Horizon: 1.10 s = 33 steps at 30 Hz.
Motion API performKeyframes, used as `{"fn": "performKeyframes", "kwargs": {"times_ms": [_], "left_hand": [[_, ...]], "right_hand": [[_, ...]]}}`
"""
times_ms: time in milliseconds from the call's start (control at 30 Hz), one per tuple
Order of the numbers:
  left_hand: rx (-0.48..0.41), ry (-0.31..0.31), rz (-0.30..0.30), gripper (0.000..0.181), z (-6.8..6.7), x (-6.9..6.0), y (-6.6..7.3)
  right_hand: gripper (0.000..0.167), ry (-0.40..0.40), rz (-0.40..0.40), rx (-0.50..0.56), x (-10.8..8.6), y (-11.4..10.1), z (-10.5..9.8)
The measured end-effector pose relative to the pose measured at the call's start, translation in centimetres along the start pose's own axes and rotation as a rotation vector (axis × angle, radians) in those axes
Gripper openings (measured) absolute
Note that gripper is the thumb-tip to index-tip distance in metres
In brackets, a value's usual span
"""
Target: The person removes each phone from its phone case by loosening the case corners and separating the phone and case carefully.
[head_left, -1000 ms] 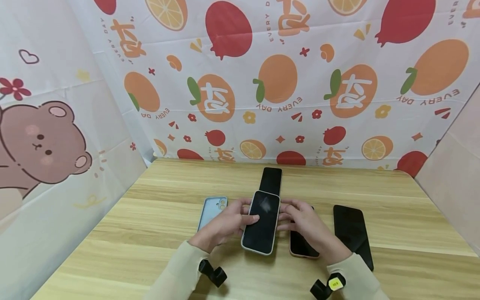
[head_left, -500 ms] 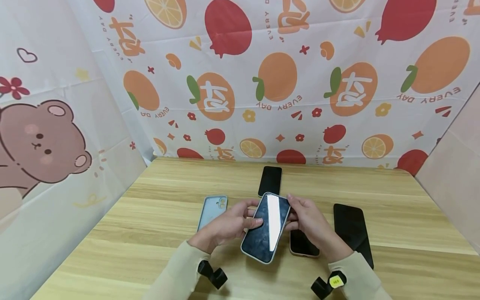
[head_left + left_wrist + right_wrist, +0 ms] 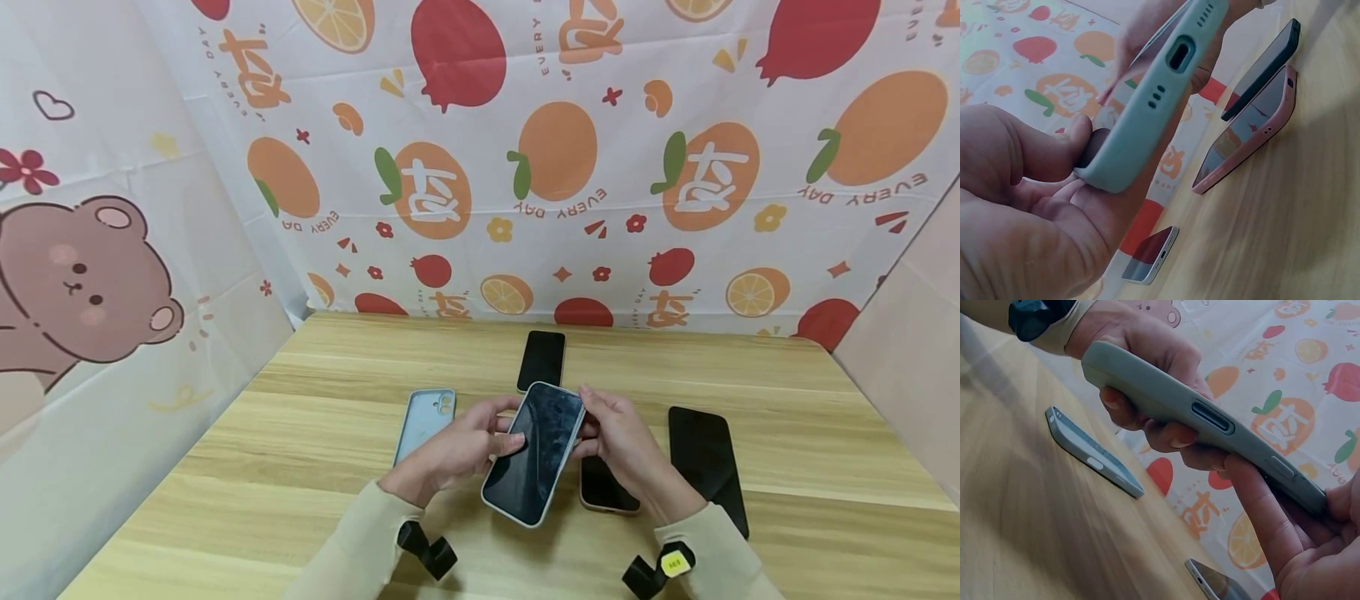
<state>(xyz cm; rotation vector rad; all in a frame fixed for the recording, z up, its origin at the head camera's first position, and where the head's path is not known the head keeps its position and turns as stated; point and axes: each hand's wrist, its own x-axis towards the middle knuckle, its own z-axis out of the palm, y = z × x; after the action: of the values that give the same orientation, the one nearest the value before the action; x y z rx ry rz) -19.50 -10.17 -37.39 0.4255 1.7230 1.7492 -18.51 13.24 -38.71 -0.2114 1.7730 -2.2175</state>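
A smartphone in a pale green case is held above the table, screen up and leaning to the right. My left hand grips its left side, thumb over the screen edge and fingers underneath. At the upper right corner, my right hand pinches the phone and case between thumb and fingers. Along the case's side in the right wrist view are a slot and a raised button. A thin gap seems to show between case and phone near that corner, too small to be certain.
On the wooden table, a light blue phone case lies left of the hands. Behind them lies a black-screened phone. A pink-edged phone sits partly under my right hand, with a larger black phone to its right.
The cased phone has turned clockwise and tilted. My right hand has shifted from its right side to a pinch at the upper right corner. The bright reflection has left the screen.
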Motion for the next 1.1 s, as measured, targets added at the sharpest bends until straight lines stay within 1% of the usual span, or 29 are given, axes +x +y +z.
{"fn": "performKeyframes", "kwargs": {"times_ms": [133,233,400,500,600,700,900,1100], "left_hand": [[-0.024,-0.011,0.005,0.047,-0.02,0.03,-0.04],[-0.047,-0.016,-0.001,0.047,-0.04,-0.03,0.02],[-0.072,-0.031,-0.014,0.046,-0.15,-0.09,0.19],[-0.046,-0.041,-0.017,0.044,-0.21,-0.04,0.21],[0.001,-0.034,-0.018,0.042,-0.21,0.04,0.14],[0.033,-0.015,-0.019,0.041,-0.17,0.07,0.03],[0.025,0.008,-0.024,0.043,-0.18,-0.04,0.00],[0.014,0.009,-0.024,0.042,-0.19,-0.12,-0.01]], "right_hand": [[0.040,0.013,0.004,0.090,0.00,-0.05,0.22],[0.038,0.029,0.001,0.114,-0.02,-0.13,0.42],[0.039,0.064,0.008,0.067,0.19,-0.27,0.58],[0.042,0.074,0.009,0.037,0.30,-0.22,0.50],[0.042,0.062,-0.003,0.003,0.33,-0.05,0.39],[0.042,0.047,0.002,0.005,0.38,0.19,0.35],[0.039,0.008,0.008,0.069,0.26,0.40,0.51],[0.039,-0.022,0.025,0.085,-0.04,0.39,0.47]]}}
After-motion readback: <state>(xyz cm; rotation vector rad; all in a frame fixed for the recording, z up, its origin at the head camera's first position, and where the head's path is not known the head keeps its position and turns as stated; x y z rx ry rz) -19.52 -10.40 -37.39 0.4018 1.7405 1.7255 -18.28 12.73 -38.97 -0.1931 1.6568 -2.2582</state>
